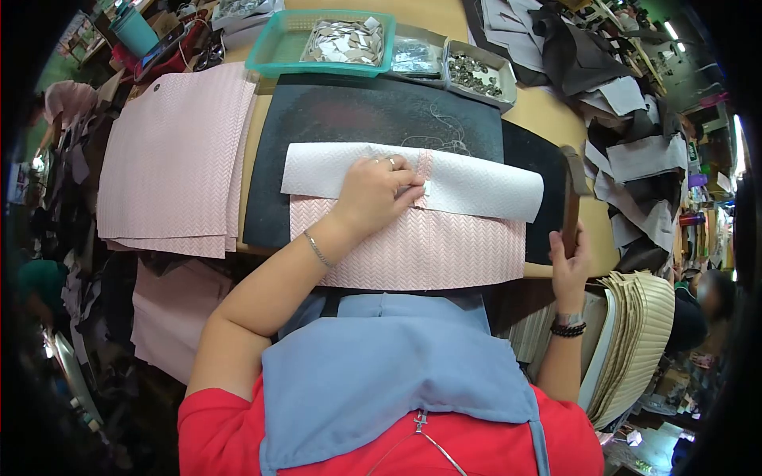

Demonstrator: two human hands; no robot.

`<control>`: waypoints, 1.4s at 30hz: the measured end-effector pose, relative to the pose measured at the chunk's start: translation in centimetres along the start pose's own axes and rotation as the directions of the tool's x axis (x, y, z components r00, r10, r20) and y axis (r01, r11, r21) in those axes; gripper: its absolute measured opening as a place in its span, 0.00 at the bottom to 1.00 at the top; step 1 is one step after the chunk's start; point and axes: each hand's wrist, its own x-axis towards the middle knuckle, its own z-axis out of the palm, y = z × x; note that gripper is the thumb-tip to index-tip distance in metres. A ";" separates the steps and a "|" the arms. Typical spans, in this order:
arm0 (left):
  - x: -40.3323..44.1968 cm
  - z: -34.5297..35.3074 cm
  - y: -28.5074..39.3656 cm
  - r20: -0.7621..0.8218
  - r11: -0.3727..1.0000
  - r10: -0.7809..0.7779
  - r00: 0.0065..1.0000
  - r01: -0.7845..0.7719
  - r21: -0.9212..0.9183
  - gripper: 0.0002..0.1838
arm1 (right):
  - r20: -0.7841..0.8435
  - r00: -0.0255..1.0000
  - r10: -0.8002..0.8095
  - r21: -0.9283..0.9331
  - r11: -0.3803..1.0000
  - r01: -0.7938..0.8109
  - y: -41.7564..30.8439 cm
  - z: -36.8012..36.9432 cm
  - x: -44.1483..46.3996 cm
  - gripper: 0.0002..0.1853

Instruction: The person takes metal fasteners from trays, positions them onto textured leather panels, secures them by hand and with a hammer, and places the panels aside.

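Note:
A pink herringbone-embossed sheet (413, 246) lies in front of me, its far part folded over so the white backing (484, 182) faces up. A stitched pink seam runs across the middle of it. My left hand (379, 189) is closed at this seam, fingertips pressed together on the folded edge. Whether something small sits under those fingers is hidden. To the right, my right hand (570, 262) is wrapped round the wooden handle of a hammer (571, 206). The hammer stands upright beside the sheet, its head at the top, apart from the material.
Under the sheet is a dark work board (317, 107) with loose threads. A stack of pink sheets (175, 159) lies at left. Behind stand a green basket (270, 59) of small pieces and a box of metal parts (508, 94). Dark and grey scraps (643, 151) pile up at right.

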 end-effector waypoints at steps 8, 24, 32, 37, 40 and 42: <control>-0.1 0.0 -0.1 -0.001 0.998 -0.031 1.000 0.031 -0.059 0.06 | 0.329 0.902 -0.280 0.052 0.959 0.279 -4.4 5.7 -3.9 0.33; -0.1 0.1 -0.6 0.034 0.981 -0.086 0.996 0.091 -0.169 0.04 | 0.380 0.860 -0.340 0.031 0.934 0.356 -5.3 6.9 -2.7 0.32; 0.2 -0.8 -0.4 0.099 0.956 -0.112 0.989 0.134 -0.260 0.28 | 0.495 0.816 -0.298 -0.247 0.853 0.461 -8.6 4.8 -0.9 0.34; 0.0 -1.5 0.4 0.125 0.923 -0.213 0.969 0.241 -0.300 0.53 | 0.472 0.747 -0.468 -0.238 0.748 0.620 -10.9 5.2 0.6 0.34; -0.2 -0.9 -0.1 0.104 0.925 -0.201 0.974 0.223 -0.308 0.58 | 0.605 0.718 -0.344 -0.380 0.668 0.640 -12.7 4.5 1.2 0.34; -0.2 -0.8 -0.3 0.094 0.931 -0.184 0.978 0.204 -0.301 0.58 | 0.646 0.721 -0.250 -0.470 0.614 0.634 -13.7 3.8 1.4 0.33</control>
